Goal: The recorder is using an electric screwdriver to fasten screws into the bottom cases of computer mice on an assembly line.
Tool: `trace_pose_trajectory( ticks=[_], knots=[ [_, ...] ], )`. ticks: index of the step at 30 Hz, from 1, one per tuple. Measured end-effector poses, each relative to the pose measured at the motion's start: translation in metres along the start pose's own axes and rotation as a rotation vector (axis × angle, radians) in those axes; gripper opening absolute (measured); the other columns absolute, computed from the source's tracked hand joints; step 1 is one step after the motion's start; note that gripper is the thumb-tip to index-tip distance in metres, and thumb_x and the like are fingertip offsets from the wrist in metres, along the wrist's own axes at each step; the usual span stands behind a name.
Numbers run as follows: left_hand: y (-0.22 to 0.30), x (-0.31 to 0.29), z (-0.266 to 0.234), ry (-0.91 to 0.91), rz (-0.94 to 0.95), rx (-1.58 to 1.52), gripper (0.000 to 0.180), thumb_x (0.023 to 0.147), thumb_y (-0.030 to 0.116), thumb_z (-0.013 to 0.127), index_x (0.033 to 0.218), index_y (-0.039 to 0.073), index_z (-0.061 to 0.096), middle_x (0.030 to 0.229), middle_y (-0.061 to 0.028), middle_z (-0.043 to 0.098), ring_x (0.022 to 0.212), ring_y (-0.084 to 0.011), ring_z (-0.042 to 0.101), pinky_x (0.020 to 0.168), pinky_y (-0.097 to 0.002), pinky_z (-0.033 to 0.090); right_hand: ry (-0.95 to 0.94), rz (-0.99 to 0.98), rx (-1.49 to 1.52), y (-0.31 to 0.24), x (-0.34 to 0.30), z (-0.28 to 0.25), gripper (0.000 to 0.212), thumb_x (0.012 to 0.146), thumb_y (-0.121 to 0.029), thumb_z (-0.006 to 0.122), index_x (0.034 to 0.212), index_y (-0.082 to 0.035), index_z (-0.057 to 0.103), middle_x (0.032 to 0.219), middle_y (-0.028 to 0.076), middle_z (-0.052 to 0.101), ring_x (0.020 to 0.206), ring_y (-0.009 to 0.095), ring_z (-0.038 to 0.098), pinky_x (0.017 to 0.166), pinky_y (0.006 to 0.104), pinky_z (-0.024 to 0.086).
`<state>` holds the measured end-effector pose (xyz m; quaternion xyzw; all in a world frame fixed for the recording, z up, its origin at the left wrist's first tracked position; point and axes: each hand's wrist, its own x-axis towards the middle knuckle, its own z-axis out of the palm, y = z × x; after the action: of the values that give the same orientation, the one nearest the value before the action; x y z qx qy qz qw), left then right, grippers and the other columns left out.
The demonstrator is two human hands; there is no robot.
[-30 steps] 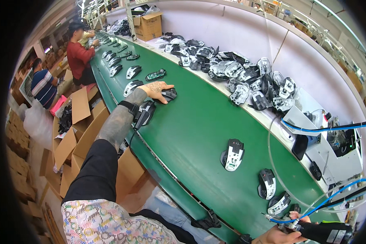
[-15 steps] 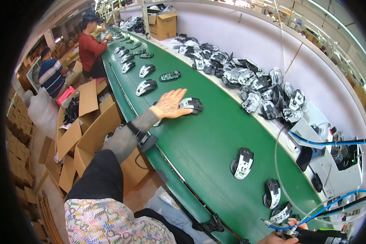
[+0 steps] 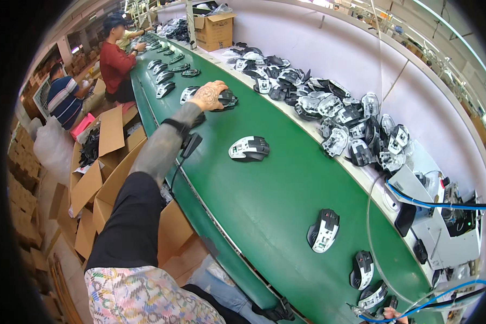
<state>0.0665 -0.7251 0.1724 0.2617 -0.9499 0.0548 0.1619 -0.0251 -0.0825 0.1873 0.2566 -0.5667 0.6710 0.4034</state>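
My left hand point(image 3: 210, 96) reaches far along the green conveyor belt point(image 3: 264, 205). Its fingers curl down over a dark mouse base with a green circuit board point(image 3: 230, 100), partly hidden beneath them. A white-and-black mouse shell point(image 3: 188, 95) sits just left of that hand, and a dark part pokes out under the wrist. Nearer me on the belt lies another mouse shell point(image 3: 249, 148). At the lower right edge my right hand point(image 3: 395, 315) is mostly cut off, its fingers closed around a hand tool point(image 3: 362, 314) with a metal end and a blue hose beside it.
Several mouse shells point(image 3: 323, 230) line the near right of the belt. Loose shells point(image 3: 337, 110) heap along the far ledge, beside a grey-white machine point(image 3: 443, 237) with hoses. Open cartons point(image 3: 110, 129) stand at the left. Two people point(image 3: 117, 62) are at the far left.
My left hand has left the white-and-black shell, moved farther up the belt and closed over the circuit-board base. That shell now lies nearer me. My right hand has sunk lower in view.
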Motion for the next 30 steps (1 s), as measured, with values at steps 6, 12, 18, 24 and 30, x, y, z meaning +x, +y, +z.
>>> trace_pose_trajectory(
  ticks=[6,12,18,24,30],
  knots=[
    [-0.028,0.031,0.029,-0.280,-0.018,-0.197,0.072,0.061,0.022,0.077,0.125,0.005,0.050,0.130,-0.0133,0.045,0.120,-0.0286,0.043,0.101,-0.0343,0.034,0.057,-0.061,-0.061,0.003,0.004,0.011,0.041,0.092,-0.031,0.038,0.097,0.008,0.047,0.076,0.017,0.054,0.055,0.023,0.049,0.048,0.0316,0.042],
    [0.004,0.044,0.030,-0.208,-0.009,-0.048,0.067,0.064,0.028,0.074,0.124,0.008,0.052,0.128,-0.0081,0.045,0.116,-0.0313,0.043,0.098,-0.0404,0.035,0.053,-0.219,-0.484,0.001,0.003,0.014,0.033,0.095,-0.027,0.039,0.089,0.004,0.050,0.077,0.012,0.055,0.057,0.019,0.050,0.051,0.0277,0.042],
    [-0.017,0.034,0.027,-0.422,-0.194,-0.081,0.074,0.066,0.034,0.074,0.131,0.011,0.045,0.134,-0.0082,0.040,0.121,-0.0302,0.039,0.102,-0.0374,0.031,0.079,-0.213,-0.634,0.014,-0.006,0.005,0.033,0.095,-0.026,0.040,0.094,0.005,0.051,0.080,0.012,0.055,0.061,0.021,0.052,0.056,0.0282,0.044],
    [-0.033,0.028,0.035,-0.349,-0.098,-0.418,0.074,0.067,0.033,0.073,0.130,0.009,0.044,0.135,-0.0114,0.040,0.123,-0.0262,0.039,0.103,-0.0304,0.031,0.053,0.010,0.039,0.010,-0.001,0.010,0.046,0.094,-0.036,0.034,0.098,0.007,0.050,0.083,0.017,0.056,0.061,0.023,0.052,0.057,0.0321,0.046],
    [-0.028,0.028,0.029,-0.363,-0.047,-0.466,0.071,0.060,0.018,0.073,0.126,0.008,0.050,0.128,-0.0120,0.047,0.118,-0.0250,0.045,0.098,-0.0305,0.036,-0.042,-0.128,-0.253,0.012,0.001,0.002,0.048,0.095,-0.035,0.031,0.094,0.009,0.050,0.082,0.017,0.056,0.059,0.022,0.050,0.053,0.0297,0.044]
  ],
)
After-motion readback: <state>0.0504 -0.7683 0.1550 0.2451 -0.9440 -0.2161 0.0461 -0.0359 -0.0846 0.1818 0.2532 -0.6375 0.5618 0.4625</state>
